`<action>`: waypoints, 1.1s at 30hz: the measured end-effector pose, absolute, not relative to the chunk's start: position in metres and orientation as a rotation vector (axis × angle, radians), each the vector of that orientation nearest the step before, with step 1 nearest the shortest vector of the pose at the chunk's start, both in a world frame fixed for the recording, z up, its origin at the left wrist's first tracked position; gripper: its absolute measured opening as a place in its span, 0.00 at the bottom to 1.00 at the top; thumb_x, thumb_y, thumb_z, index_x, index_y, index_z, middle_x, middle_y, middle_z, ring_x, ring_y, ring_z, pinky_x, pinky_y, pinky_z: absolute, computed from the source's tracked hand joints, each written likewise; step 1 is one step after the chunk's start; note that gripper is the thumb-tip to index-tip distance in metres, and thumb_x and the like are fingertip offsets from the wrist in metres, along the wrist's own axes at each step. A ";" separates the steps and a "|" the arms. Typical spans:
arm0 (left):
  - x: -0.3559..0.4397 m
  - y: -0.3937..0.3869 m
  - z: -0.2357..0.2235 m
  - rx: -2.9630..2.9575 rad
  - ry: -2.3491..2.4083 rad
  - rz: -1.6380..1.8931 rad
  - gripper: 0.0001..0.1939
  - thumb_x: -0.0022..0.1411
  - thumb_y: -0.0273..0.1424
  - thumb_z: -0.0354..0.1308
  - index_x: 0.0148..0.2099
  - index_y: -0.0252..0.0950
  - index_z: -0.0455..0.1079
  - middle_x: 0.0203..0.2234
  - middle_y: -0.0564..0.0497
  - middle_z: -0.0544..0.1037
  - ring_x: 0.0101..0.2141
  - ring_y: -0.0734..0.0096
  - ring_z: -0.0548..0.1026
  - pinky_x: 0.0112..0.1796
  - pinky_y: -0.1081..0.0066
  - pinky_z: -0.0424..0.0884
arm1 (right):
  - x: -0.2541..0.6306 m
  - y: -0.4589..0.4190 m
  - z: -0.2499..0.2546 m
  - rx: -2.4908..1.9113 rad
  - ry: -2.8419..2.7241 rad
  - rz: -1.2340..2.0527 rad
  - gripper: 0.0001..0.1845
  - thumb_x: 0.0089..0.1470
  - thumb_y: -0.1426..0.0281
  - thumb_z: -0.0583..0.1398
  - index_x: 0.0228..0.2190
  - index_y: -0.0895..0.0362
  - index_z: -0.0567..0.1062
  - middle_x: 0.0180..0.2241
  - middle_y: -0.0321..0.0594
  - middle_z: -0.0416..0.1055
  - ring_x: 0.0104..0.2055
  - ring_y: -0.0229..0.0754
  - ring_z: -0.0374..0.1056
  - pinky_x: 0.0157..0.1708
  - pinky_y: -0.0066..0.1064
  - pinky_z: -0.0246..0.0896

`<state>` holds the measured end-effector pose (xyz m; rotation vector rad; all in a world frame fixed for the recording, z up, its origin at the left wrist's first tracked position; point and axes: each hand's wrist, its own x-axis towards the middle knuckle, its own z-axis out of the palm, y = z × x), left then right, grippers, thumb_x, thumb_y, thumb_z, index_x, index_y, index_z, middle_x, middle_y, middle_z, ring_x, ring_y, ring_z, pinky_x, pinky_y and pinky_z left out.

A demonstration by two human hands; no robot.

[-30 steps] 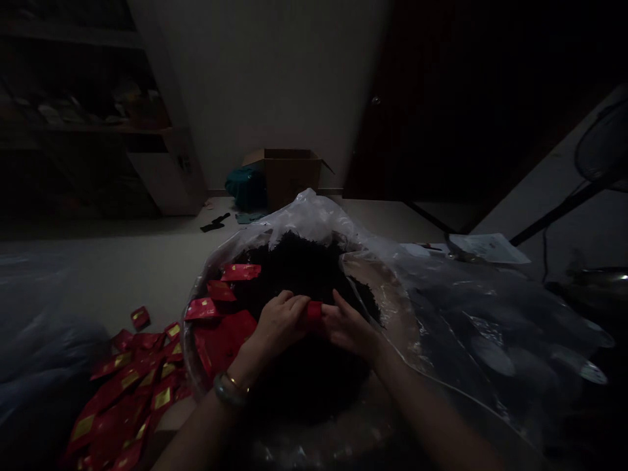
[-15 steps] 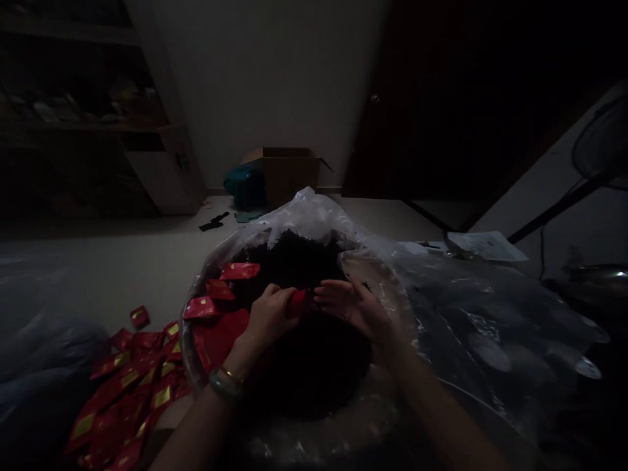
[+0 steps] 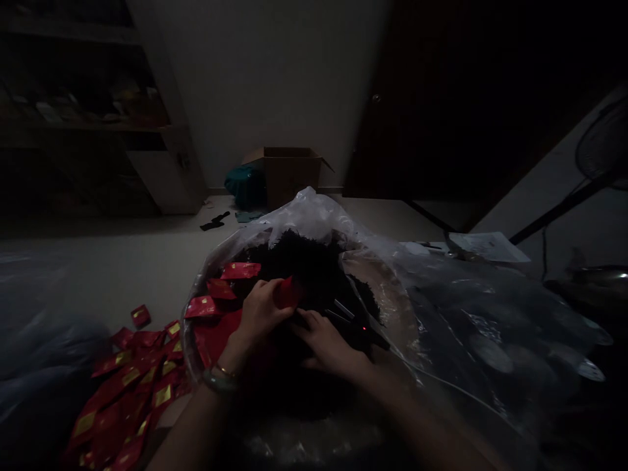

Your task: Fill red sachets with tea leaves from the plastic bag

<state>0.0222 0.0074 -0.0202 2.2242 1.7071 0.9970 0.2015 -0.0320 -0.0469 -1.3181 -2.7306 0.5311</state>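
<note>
My left hand [image 3: 263, 309] grips a small red packet [image 3: 286, 293] and holds it above the dark, loose, leaf-like material [image 3: 307, 258] in a large plastic-lined round container [image 3: 189, 340]. Low beside the packet, my right hand [image 3: 326, 343] has its fingers stretched forward and its thumb apart; its fingertips are at the dark material, close under my left hand. To the right of it lies a dark device [image 3: 366, 333] with a red light and two pale narrow bars. More red packets [image 3: 240, 270] rest along the container's left side.
A heap of red packets with gold labels [image 3: 130, 376] lies left of the container. Clear plastic sheeting [image 3: 471, 327] spreads on the right. Farther back are an open cardboard box [image 3: 293, 176], a teal bag [image 3: 245, 186] and a fan [image 3: 603, 144].
My right hand has dropped from beside the packet's mouth toward the dark material, uncovering the device with the red light. My left hand has moved slightly left, tilting the packet upward.
</note>
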 end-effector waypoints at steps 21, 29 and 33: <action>0.024 0.006 -0.022 2.262 1.682 0.960 0.22 0.47 0.32 0.66 0.47 0.37 0.70 0.34 0.50 0.76 0.35 0.64 0.74 0.36 0.68 0.71 | 0.195 -0.041 -0.048 -1.336 -2.840 0.217 0.20 0.53 0.74 0.58 0.48 0.49 0.72 0.49 0.51 0.66 0.47 0.57 0.62 0.38 0.44 0.64; 0.026 0.005 -0.021 2.254 1.672 0.947 0.25 0.46 0.33 0.67 0.48 0.37 0.70 0.35 0.49 0.75 0.34 0.66 0.73 0.36 0.68 0.71 | 0.212 -0.026 -0.034 -1.496 -2.652 0.498 0.26 0.44 0.80 0.59 0.48 0.54 0.71 0.52 0.48 0.65 0.44 0.48 0.68 0.38 0.36 0.65; 0.026 0.005 -0.021 2.255 1.659 0.944 0.24 0.47 0.32 0.67 0.48 0.37 0.70 0.35 0.49 0.75 0.34 0.66 0.73 0.35 0.68 0.71 | 0.226 -0.014 -0.028 -1.305 -2.333 0.803 0.20 0.40 0.80 0.60 0.39 0.57 0.74 0.43 0.43 0.72 0.42 0.46 0.69 0.41 0.34 0.63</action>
